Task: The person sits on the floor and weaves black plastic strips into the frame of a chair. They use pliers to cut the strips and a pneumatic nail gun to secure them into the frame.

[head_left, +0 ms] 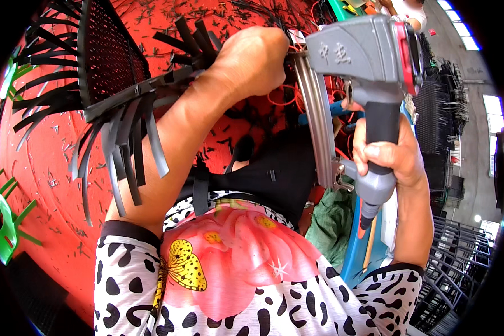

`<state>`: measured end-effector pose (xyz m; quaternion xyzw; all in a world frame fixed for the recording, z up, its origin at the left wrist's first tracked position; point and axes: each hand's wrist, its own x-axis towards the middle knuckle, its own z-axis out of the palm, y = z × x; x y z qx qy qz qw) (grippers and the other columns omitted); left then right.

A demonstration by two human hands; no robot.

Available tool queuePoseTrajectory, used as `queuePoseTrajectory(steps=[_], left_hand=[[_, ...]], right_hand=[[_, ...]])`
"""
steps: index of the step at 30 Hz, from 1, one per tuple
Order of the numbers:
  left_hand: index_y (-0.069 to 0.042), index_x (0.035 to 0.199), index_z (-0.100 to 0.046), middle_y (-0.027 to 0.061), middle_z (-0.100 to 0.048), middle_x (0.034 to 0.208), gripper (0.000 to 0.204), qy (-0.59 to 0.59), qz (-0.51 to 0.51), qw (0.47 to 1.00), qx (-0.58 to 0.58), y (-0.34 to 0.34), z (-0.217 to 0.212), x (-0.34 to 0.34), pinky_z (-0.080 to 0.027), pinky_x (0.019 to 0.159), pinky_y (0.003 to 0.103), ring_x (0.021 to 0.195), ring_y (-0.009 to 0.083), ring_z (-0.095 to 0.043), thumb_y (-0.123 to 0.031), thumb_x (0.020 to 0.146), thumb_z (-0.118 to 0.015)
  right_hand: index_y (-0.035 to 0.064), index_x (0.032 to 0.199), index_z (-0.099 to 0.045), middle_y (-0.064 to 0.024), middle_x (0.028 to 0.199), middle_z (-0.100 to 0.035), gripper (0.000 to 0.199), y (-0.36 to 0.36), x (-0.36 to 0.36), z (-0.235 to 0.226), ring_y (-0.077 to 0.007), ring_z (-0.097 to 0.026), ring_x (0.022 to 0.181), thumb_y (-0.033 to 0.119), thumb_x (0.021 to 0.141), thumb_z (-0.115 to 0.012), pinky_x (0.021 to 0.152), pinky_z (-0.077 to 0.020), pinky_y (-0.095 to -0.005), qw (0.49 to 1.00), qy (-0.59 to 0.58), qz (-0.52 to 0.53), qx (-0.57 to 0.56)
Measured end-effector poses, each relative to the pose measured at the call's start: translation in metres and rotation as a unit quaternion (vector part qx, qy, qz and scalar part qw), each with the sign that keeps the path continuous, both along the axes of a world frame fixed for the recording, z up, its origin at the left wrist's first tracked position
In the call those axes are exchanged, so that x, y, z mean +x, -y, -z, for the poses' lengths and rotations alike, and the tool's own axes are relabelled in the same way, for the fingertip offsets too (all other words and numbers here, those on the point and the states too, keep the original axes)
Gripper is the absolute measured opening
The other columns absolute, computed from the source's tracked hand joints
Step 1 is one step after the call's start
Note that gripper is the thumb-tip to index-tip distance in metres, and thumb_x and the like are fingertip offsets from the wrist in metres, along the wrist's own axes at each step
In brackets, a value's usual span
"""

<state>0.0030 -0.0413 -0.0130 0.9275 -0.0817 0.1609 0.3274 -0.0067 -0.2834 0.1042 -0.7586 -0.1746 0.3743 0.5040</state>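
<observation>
While right hand (387, 157) grips stapler (369, 67), left hand (252, 59) clasps strips (123, 140)

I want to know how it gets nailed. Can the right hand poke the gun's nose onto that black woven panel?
Probably yes. The right hand grips the grey nail gun, whose nose sits beside the left hand holding the black woven panel; nothing lies between them.
</observation>
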Motion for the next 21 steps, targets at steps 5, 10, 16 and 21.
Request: queuePoseTrajectory(steps=[5,10,16,21], left_hand=[[0.002,0.094,-0.070,0.0263,-0.065,0.085,0.033,-0.013,-0.001,1.000,0.001,-0.003,-0.002,0.001,-0.052,0.078,0.044,0.088,0.0404,-0.064,0.005,0.065,-0.055],[0.001,0.099,-0.070,0.0254,-0.066,0.089,0.035,-0.019,0.005,1.000,0.005,-0.004,-0.006,0.001,-0.052,0.080,0.042,0.091,0.0383,-0.066,0.004,0.066,-0.056],[0.001,0.101,-0.069,0.0236,-0.067,0.091,0.032,-0.062,0.019,0.998,0.003,-0.002,-0.010,-0.011,-0.052,0.081,0.041,0.091,0.0380,-0.066,-0.003,0.070,-0.061],[0.001,0.105,-0.068,0.0217,-0.067,0.098,0.032,-0.029,0.007,0.999,0.016,-0.002,-0.004,-0.013,-0.050,0.086,0.040,0.097,0.0352,-0.065,-0.016,0.078,-0.068]], right_hand=[[-0.0010,0.083,-0.059,-0.0070,0.065,-0.059,0.025,-0.010,-0.002,-0.002,-0.0142,-0.059,0.058,0.022,0.075,-0.064,0.059,-0.0483,-0.0285,0.999,0.039,-0.022,-0.014],[-0.0034,0.103,-0.053,-0.0078,0.069,-0.057,0.040,-0.002,-0.010,0.004,-0.0152,-0.058,0.058,0.021,0.074,-0.065,0.057,-0.0476,-0.0291,0.997,0.052,0.032,0.038],[-0.0074,0.124,-0.047,-0.0083,0.072,-0.054,0.055,0.048,0.003,0.002,-0.0148,-0.055,0.058,0.019,0.078,-0.063,0.056,-0.0464,-0.0279,0.979,0.165,0.108,0.053],[-0.0014,0.101,-0.051,-0.0058,0.072,-0.058,0.033,0.111,0.064,0.037,-0.0133,-0.060,0.061,0.017,0.081,-0.069,0.057,-0.0506,-0.0275,0.953,0.235,0.188,-0.042]])
